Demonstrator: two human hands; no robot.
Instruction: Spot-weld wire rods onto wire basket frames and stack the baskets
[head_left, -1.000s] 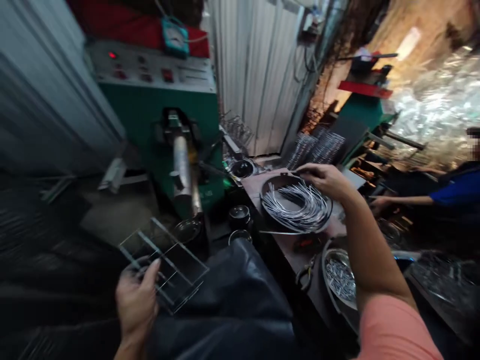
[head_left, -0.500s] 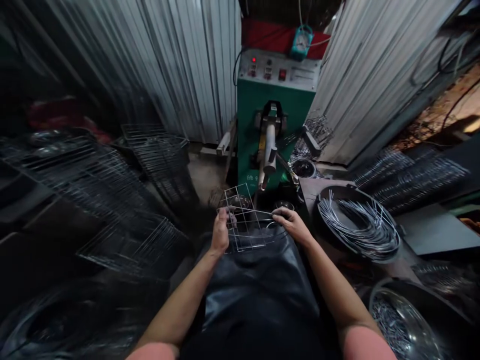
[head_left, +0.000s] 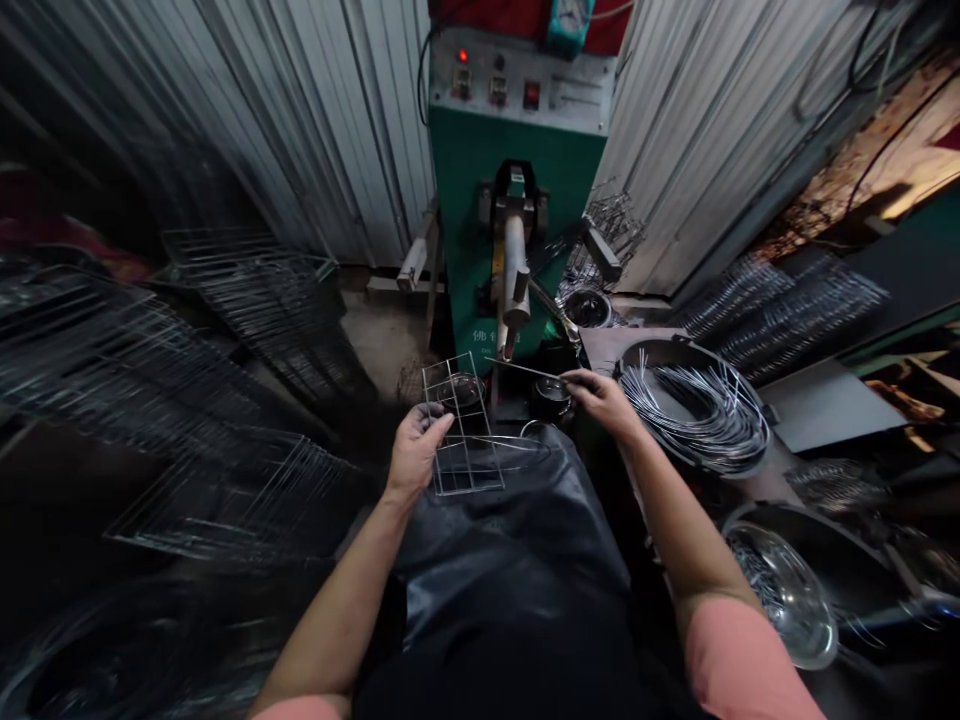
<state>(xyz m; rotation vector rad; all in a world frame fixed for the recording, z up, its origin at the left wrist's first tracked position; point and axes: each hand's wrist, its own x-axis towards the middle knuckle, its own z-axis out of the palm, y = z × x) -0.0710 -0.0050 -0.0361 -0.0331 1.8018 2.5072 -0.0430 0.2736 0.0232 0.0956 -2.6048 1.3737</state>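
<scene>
My left hand (head_left: pixel 417 448) grips the left edge of a small wire grid (head_left: pixel 466 432), which stands tilted above the dark apron (head_left: pixel 510 560) on my lap. In my right hand (head_left: pixel 596 397) the fingers pinch one end of a thin straight wire (head_left: pixel 525 368). Its free end points left, passing close below the tip of the machine's electrode arm (head_left: pixel 514 270). The wire and the grid are apart. Behind both hands stands a green spot-welding machine (head_left: pixel 517 150) with a red light on its panel.
To the right is a round tray (head_left: pixel 626 362) of bent wires. Nearer me stands a shiny bowl (head_left: pixel 821 625) with small metal pieces. Stacked wire racks (head_left: pixel 255 300) fill the left side. Corrugated metal sheets (head_left: pixel 337 120) rise behind the machine.
My right hand has moved away from the grid, and the wire now extends from it toward the electrode tip. My left hand still holds the grid. The whole view has shifted.
</scene>
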